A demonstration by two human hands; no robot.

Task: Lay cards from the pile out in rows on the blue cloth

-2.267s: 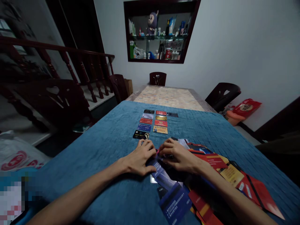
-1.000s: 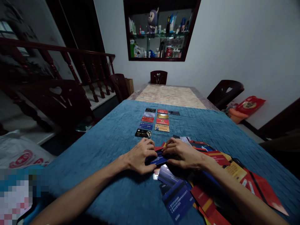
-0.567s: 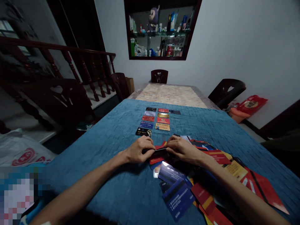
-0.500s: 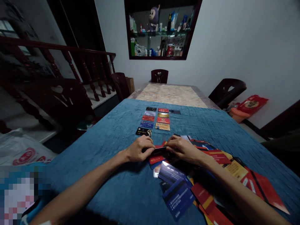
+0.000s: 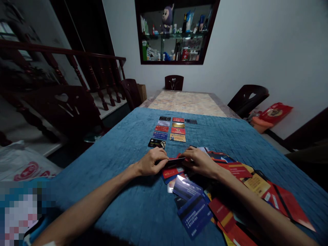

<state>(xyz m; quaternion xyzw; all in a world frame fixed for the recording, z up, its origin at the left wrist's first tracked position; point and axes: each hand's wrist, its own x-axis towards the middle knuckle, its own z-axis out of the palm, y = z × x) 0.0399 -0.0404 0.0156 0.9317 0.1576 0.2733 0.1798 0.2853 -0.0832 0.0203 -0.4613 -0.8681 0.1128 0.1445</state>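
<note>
Between my two hands is a thin card [image 5: 176, 159], seen nearly edge-on, so its face is hidden. The fingers of my left hand [image 5: 153, 161] pinch its left end. My right hand [image 5: 198, 161] is closed on the other end, over the pile's near-left side. Below the card lie a red card [image 5: 173, 172] and a blue-purple card [image 5: 187, 187]. A larger dark blue card [image 5: 195, 216] overlaps nearer to me. Just beyond my left hand, a black card [image 5: 156, 142] ends the left column of laid-out cards.
Two columns of cards lie face up, with a yellow card [image 5: 177, 137] at the right one's near end and a dark card [image 5: 191, 121] starting a third. A loose heap of red cards [image 5: 238, 170] and others spreads under my right forearm. Blue cloth [image 5: 115, 150] covers the table.
The held card's right end has come a little more into view as my right hand's grip shifts. My hands stay in nearly the same place, and the laid-out cards are unchanged.
</note>
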